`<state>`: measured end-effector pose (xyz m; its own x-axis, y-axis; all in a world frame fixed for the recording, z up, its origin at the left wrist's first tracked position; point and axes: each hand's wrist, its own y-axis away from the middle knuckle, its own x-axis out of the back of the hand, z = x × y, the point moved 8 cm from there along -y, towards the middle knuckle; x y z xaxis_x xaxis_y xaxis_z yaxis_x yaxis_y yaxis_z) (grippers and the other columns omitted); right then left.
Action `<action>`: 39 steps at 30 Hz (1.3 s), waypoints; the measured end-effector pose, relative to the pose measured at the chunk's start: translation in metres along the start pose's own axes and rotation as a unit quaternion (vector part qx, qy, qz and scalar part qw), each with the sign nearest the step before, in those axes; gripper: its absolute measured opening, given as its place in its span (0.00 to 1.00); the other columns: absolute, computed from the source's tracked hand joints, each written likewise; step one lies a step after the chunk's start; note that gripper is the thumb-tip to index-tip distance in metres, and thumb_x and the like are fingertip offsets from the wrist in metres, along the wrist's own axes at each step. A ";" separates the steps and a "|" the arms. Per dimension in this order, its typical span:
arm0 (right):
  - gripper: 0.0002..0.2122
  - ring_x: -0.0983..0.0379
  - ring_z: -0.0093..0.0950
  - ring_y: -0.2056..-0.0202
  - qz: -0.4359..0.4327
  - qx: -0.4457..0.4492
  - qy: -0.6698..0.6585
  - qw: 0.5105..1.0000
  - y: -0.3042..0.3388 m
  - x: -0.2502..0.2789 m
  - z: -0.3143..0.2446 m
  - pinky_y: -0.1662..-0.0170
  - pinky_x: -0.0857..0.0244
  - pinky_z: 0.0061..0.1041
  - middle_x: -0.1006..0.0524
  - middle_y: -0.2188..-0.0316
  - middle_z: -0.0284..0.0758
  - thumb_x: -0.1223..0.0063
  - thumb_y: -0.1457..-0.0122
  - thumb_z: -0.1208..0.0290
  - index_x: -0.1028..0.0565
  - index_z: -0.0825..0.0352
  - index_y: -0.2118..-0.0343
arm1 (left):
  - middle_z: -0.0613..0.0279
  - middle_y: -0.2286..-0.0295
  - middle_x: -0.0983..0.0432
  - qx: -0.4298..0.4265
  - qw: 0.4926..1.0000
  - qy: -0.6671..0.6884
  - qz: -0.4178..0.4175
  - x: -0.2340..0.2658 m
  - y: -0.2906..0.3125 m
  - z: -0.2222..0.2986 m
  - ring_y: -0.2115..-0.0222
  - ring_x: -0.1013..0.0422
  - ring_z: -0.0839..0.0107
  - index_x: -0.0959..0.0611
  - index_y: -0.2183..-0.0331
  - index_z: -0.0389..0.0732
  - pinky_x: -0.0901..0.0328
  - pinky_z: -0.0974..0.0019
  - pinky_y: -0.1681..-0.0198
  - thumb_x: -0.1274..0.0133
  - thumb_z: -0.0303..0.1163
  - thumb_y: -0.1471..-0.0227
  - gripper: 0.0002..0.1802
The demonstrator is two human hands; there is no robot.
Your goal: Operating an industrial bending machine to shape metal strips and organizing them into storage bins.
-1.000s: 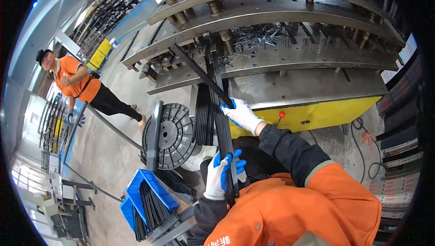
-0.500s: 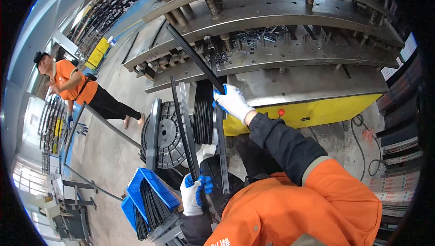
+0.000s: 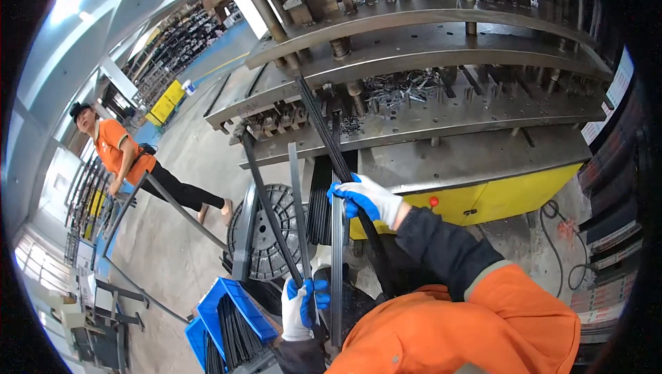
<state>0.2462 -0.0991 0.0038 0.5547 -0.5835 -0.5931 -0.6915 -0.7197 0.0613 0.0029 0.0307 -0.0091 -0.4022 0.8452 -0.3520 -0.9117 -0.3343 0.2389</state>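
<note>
The white-and-blue-gloved left hand [image 3: 303,306] was curled low; the similarly gloved right hand [image 3: 369,198] clenched farther forward, its black-sleeved forearm [image 3: 445,246] extended.

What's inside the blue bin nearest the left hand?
Long, thin black strips lie bunched in the blue bin nearest the left hand. Its floor and anything under the strips are covered, so not visible.
</note>
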 end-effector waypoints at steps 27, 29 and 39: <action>0.14 0.35 0.19 0.82 0.105 0.238 -0.008 0.966 0.098 0.068 -0.114 0.78 0.37 0.17 0.25 0.71 0.34 0.53 0.43 0.68 0.29 0.69 0.57 | 0.49 0.71 0.23 0.045 0.999 -0.027 -0.002 -0.042 -0.095 -0.045 0.87 0.32 0.71 0.33 0.70 0.39 0.41 0.76 0.86 0.53 0.29 0.48 0.06; 0.14 0.37 0.18 0.82 0.078 0.215 -0.005 0.973 0.094 0.070 -0.109 0.78 0.40 0.16 0.26 0.71 0.31 0.52 0.44 0.66 0.28 0.68 0.57 | 0.49 0.71 0.23 0.033 0.999 -0.013 0.011 -0.039 -0.097 -0.048 0.87 0.32 0.71 0.33 0.70 0.39 0.41 0.76 0.86 0.53 0.30 0.47 0.07; 0.12 0.34 0.25 0.82 0.161 0.068 0.512 0.841 0.049 0.057 -0.045 0.76 0.39 0.24 0.27 0.81 0.32 0.47 0.50 0.62 0.26 0.66 0.68 | 0.46 0.67 0.24 0.061 0.998 -0.012 -0.005 -0.044 -0.098 -0.065 0.86 0.29 0.69 0.33 0.65 0.38 0.38 0.76 0.87 0.52 0.30 0.46 0.09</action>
<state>0.2650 -0.1843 0.0094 0.3890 -0.8080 0.4425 -0.8898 -0.4539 -0.0465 0.1045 -0.0011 -0.0762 -0.3888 0.8587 -0.3339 -0.8982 -0.2726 0.3449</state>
